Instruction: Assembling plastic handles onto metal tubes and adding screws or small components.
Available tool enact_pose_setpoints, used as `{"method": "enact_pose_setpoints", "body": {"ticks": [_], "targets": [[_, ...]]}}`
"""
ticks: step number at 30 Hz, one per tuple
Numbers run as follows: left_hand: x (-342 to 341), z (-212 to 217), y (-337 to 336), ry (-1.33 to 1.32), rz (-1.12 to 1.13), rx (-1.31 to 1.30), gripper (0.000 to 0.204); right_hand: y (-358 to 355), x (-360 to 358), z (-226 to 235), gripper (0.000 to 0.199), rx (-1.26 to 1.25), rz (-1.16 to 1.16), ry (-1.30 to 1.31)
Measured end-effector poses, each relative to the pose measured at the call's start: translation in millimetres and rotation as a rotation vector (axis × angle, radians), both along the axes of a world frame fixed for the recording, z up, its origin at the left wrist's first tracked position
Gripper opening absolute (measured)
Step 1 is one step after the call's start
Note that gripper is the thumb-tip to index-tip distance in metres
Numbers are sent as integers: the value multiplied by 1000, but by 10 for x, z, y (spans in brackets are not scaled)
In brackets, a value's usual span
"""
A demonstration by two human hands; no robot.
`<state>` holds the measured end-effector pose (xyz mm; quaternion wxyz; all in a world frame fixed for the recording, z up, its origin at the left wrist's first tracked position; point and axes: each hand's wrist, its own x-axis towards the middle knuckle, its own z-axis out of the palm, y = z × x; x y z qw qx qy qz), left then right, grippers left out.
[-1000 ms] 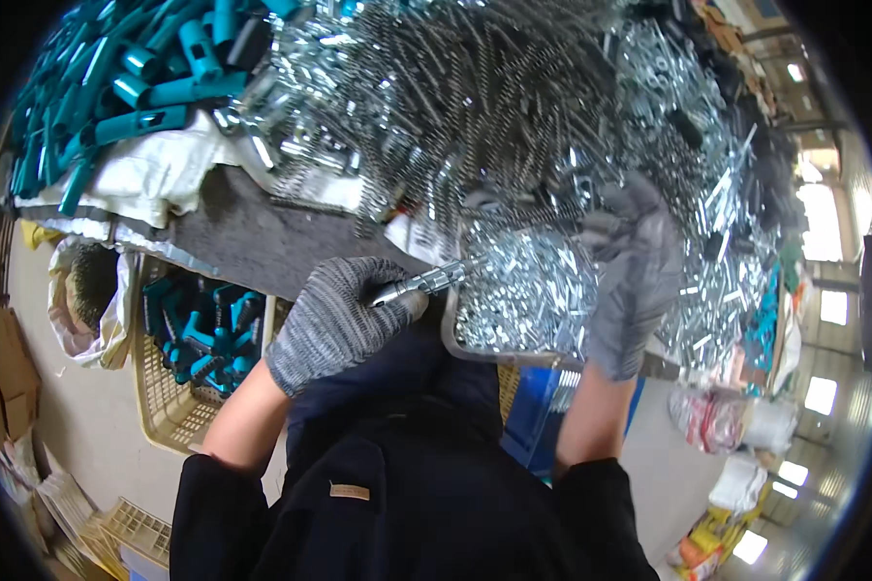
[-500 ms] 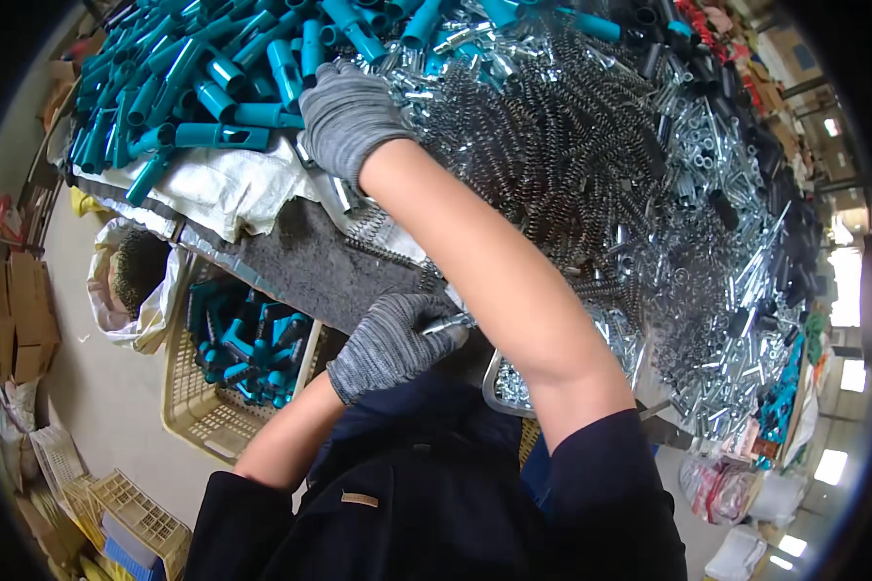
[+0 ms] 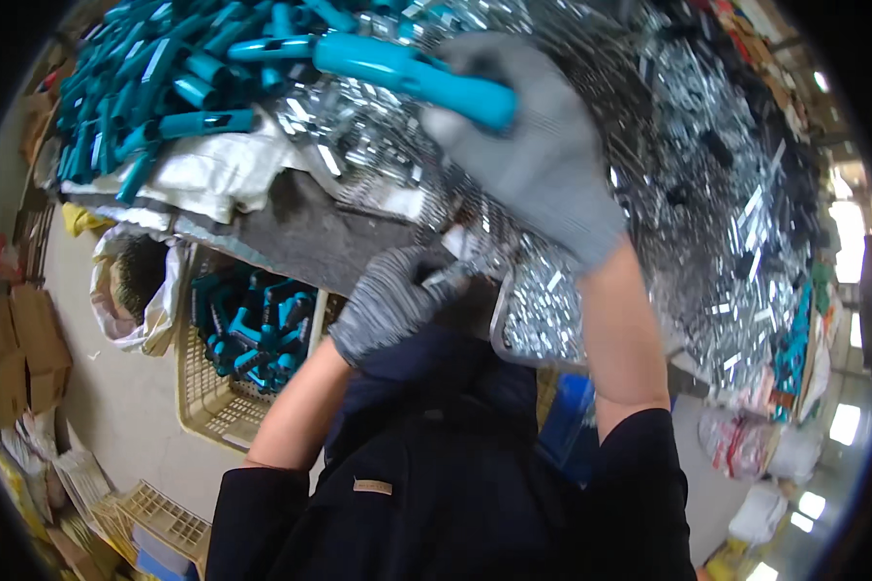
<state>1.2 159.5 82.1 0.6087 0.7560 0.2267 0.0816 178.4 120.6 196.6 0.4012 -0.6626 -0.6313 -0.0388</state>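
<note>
My right hand (image 3: 543,145), in a grey knit glove, is raised over the heaped table with its fingers closed around a teal tube (image 3: 407,82). The tube has a slot in its side and points left. Lower and nearer my body, my gloved left hand (image 3: 392,300) is closed, thumb against fingers, on a slim silver metal pin, now blurred and partly hidden. A pile of similar teal tubes (image 3: 189,92) lies at the far left of the table. Loose silver metal parts (image 3: 368,131) lie between that pile and my right hand.
A tray of small silver parts (image 3: 543,310) sits at the near table edge. Dark springs and metal rods (image 3: 717,223) cover the right side. Below the table's left edge are a beige crate (image 3: 196,392) holding teal pieces and a white sack (image 3: 145,324). Cardboard boxes (image 3: 29,339) stand far left.
My right hand has come back from the tube pile toward the right and nearer, bringing a teal tube with it. My left hand stays almost where it was, still closed.
</note>
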Motion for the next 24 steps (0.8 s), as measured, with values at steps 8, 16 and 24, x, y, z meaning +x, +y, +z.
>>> {"method": "enact_pose_setpoints", "body": {"ticks": [8, 16, 24], "targets": [[-31, 298, -194, 142, -204, -115, 28, -2398, -158, -568, 45, 115, -575, 1062], [9, 516, -694, 9, -456, 153, 34, -2758, -518, -743, 32, 179, -611, 1438], [55, 635, -1025, 215, -376, 41, 37, -2777, -798, -757, 36, 64, -396, 1617]]}}
